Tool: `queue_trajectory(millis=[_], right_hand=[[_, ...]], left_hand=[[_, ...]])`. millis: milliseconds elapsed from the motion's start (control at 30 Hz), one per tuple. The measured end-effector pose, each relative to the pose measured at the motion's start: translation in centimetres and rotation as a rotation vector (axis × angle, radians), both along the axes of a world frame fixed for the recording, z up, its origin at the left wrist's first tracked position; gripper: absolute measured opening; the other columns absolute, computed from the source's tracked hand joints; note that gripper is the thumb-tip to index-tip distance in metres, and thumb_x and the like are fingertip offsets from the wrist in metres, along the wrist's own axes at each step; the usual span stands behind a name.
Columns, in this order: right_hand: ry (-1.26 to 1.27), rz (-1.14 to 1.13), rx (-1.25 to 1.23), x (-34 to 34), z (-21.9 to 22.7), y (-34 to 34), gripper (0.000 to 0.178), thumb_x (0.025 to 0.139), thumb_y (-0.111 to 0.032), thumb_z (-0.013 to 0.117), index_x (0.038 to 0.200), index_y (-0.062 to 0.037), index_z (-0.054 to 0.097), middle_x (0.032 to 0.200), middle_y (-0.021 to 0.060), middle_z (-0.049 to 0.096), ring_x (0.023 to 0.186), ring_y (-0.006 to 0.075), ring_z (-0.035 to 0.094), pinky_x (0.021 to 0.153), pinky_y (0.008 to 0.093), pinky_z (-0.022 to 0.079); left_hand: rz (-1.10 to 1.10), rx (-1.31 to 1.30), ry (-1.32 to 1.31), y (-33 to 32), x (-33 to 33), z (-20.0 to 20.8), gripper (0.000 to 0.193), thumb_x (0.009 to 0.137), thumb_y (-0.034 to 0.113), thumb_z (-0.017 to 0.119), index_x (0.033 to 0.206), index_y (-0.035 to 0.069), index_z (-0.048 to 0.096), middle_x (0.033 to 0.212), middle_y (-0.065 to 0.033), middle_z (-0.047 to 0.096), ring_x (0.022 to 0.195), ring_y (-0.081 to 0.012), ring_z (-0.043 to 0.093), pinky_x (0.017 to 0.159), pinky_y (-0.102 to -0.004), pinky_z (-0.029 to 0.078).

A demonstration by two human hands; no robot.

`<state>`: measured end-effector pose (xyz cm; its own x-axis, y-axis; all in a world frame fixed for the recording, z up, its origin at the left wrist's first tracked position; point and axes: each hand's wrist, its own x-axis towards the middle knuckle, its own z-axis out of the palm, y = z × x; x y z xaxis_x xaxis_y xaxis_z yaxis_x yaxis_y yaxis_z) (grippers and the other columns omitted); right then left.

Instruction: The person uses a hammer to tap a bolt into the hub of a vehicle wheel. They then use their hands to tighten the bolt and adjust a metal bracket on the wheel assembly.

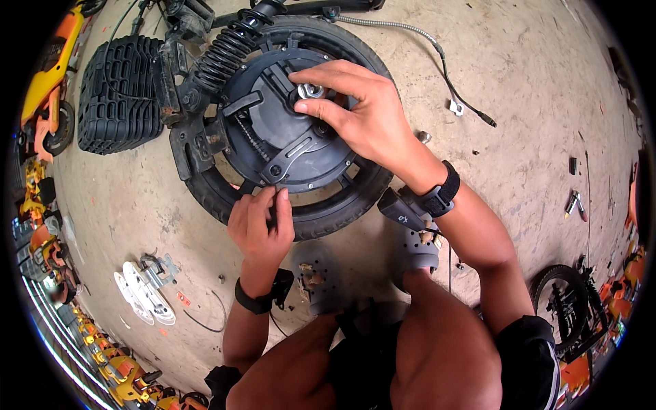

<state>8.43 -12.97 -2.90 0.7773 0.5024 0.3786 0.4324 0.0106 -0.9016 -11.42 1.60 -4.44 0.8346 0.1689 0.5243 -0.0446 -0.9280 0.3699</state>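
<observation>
A black wheel (345,205) lies on its side, with a dark hub cover (321,164) facing up. My right hand (372,113) reaches over the hub from the right. Its thumb and forefinger are closed around a shiny metal nut (311,91) at the hub's middle. My left hand (260,222) is at the near side of the wheel, fingers curled in. Its fingertips meet at the cover's lower edge, just below a grey lever arm (301,154); anything between them is hidden. A small spring (251,137) runs along the cover to that arm.
A black coil shock absorber (232,51) and a metal bracket (195,147) join the wheel's left side. Beyond them sits a black ribbed box (119,96). A cable (410,29) lies at the far right, white parts (145,294) at left. Pliers (576,205) rest on the floor.
</observation>
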Motion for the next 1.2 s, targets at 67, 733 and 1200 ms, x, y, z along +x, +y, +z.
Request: queue_trajectory(millis=[67, 733, 1200], right_hand=[[-0.032, -0.012, -0.021, 0.2, 0.0, 0.0, 0.031, 0.084, -0.015, 0.086, 0.113, -0.0055, 0.078, 0.105, 0.0108, 0.077, 0.086, 0.0201, 0.071, 0.078, 0.0311, 0.056], [-0.044, -0.059, -0.099, 0.2, 0.6, 0.0, 0.035, 0.082, -0.028, 0.086, 0.109, -0.0069, 0.078, 0.085, 0.0176, 0.074, 0.074, 0.0336, 0.072, 0.069, 0.0393, 0.056], [-0.075, -0.15, -0.113, 0.1, 0.1, 0.6, 0.043, 0.075, -0.036, 0.09, 0.101, -0.005, 0.078, 0.081, 0.0121, 0.075, 0.069, 0.0308, 0.07, 0.068, 0.0393, 0.056]], left_hand=[[0.003, 0.005, 0.002, 0.0, 0.0, 0.0, 0.017, 0.087, 0.002, 0.08, 0.098, 0.001, 0.067, 0.069, -0.0011, 0.059, 0.053, -0.0165, 0.045, 0.049, -0.0309, 0.035], [-0.019, 0.009, -0.01, 0.1, 0.0, 0.0, 0.017, 0.086, 0.002, 0.08, 0.099, 0.001, 0.068, 0.068, -0.0012, 0.058, 0.053, -0.0173, 0.045, 0.049, -0.0318, 0.034], [-0.007, 0.007, 0.021, 0.1, -0.1, 0.1, 0.017, 0.087, 0.003, 0.08, 0.099, 0.001, 0.068, 0.068, -0.0017, 0.057, 0.053, -0.0176, 0.046, 0.049, -0.0319, 0.035]])
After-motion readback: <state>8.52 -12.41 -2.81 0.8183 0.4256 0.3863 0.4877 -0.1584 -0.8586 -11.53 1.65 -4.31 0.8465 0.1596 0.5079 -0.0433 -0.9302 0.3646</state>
